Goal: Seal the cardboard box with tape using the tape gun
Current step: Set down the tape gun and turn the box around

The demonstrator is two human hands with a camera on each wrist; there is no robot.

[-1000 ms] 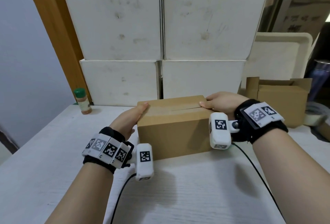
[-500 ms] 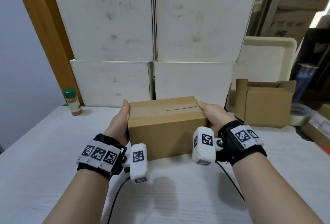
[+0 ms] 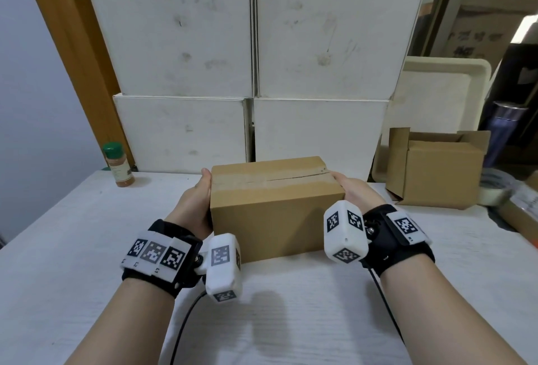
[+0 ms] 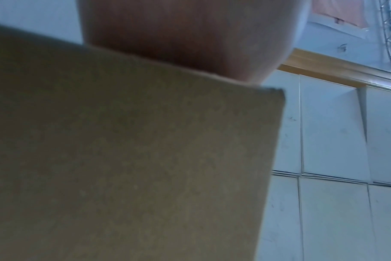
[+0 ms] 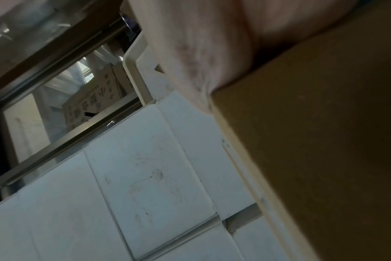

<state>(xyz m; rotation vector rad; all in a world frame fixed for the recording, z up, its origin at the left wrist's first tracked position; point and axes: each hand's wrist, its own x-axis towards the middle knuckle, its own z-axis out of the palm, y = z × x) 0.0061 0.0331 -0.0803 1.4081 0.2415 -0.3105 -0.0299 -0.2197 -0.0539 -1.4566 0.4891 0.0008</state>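
A closed brown cardboard box (image 3: 273,213) stands on the white table (image 3: 291,321), with a strip of clear tape along its top seam. My left hand (image 3: 195,204) lies flat against the box's left end, thumb at the top edge. My right hand (image 3: 355,190) presses the right end in the same way. The fingers of both hands are hidden behind the box. The left wrist view shows the palm (image 4: 190,35) against the cardboard (image 4: 123,159). In the right wrist view the palm (image 5: 201,44) meets the box (image 5: 324,123). No tape gun can be made out.
White boxes (image 3: 320,44) are stacked right behind the box. An open cardboard box (image 3: 436,172), a cream tray (image 3: 431,96) and a tape roll (image 3: 493,192) are at the right. A green-capped spice bottle (image 3: 118,165) stands at the back left.
Both hands slid from the box's top edges down onto its two ends. The box sits slightly nearer to me and further left.
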